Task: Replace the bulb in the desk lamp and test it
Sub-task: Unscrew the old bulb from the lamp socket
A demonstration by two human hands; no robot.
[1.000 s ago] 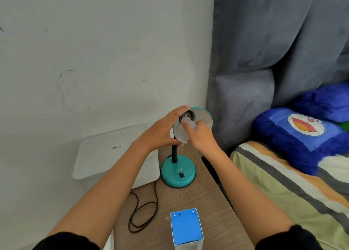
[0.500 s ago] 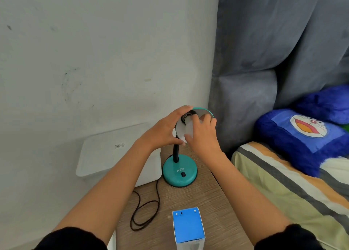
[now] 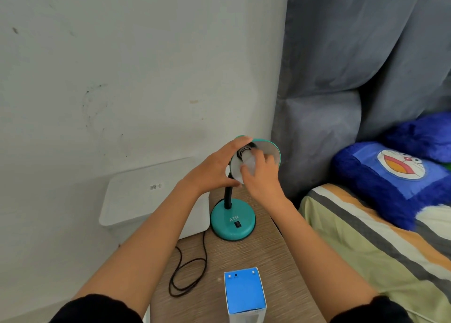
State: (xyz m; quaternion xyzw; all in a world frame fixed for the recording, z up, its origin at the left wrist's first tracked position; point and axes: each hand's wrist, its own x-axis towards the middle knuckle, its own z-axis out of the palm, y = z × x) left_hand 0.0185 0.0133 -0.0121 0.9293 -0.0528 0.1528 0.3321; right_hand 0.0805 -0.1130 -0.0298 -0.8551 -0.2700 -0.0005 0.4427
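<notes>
Bulb (image 3: 248,162) sits at the socket inside the lamp shade (image 3: 272,149), the right hand (image 3: 262,176) with its grip clamped round it and turned on from a moment ago, the left hand (image 3: 212,171) clamped on the shade, so screwing seems under way.

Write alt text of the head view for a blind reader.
The right hand grips a white bulb at the socket of a teal lamp while the left hand holds its shade. The lamp stands on a table by a wall, a blue box nearer the camera, a bed to the right.
</notes>
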